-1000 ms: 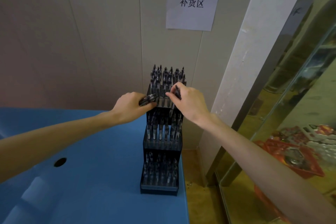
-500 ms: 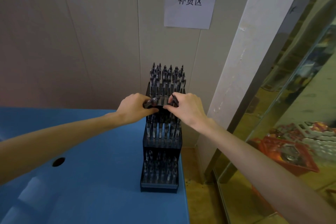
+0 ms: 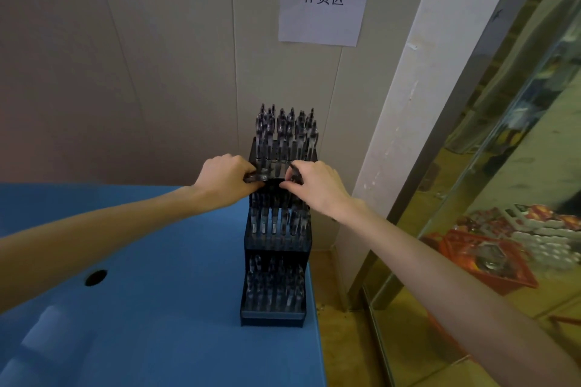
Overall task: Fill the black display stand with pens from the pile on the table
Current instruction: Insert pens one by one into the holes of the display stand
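Presently we steady spare pens point(image 3: 255, 177) in left hand point(image 3: 224, 181); right hand point(image 3: 316, 187) fingers point(image 3: 287, 184) pinch one pen point(image 3: 295, 175) for display stand point(image 3: 273, 316) slot

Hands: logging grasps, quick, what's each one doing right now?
Left hand: grips pens.
Right hand: pinches a pen at the stand.

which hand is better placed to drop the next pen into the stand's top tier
Right, probably. The right hand pinches one pen over the top tier of the stand; the left hand grips spare pens sideways.
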`<action>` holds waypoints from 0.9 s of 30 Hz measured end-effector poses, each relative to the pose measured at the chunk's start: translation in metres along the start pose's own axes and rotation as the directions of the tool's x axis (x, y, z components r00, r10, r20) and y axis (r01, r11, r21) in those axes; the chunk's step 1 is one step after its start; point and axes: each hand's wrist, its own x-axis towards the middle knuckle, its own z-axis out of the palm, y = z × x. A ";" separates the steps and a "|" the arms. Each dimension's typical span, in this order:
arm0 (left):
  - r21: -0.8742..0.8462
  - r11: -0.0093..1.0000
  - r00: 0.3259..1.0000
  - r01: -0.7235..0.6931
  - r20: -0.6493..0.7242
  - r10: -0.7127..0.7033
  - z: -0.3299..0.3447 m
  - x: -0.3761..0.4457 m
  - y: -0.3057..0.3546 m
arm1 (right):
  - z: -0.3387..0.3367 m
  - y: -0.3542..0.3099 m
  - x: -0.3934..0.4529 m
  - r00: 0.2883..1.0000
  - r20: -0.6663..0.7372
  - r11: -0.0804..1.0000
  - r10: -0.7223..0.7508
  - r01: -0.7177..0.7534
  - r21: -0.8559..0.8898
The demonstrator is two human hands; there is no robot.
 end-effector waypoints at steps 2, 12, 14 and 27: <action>0.116 0.993 0.999 -0.037 0.031 0.033 -0.002 -0.001 0.001 | 0.003 -0.003 0.001 1.000 -0.015 0.999 0.009 -0.009 -0.031; -0.003 1.000 1.000 0.011 0.026 -0.011 -0.005 -0.004 -0.003 | 0.009 0.000 -0.003 0.988 -0.152 0.993 0.031 -0.014 0.115; 0.002 1.000 0.997 -0.019 -0.075 0.019 -0.007 -0.011 -0.007 | 0.002 0.004 -0.006 0.960 -0.269 0.975 0.077 -0.015 0.223; -0.357 0.910 0.958 -0.208 -0.262 0.116 -0.037 0.007 0.013 | -0.031 -0.003 -0.009 0.925 -0.186 0.705 0.331 -0.112 0.700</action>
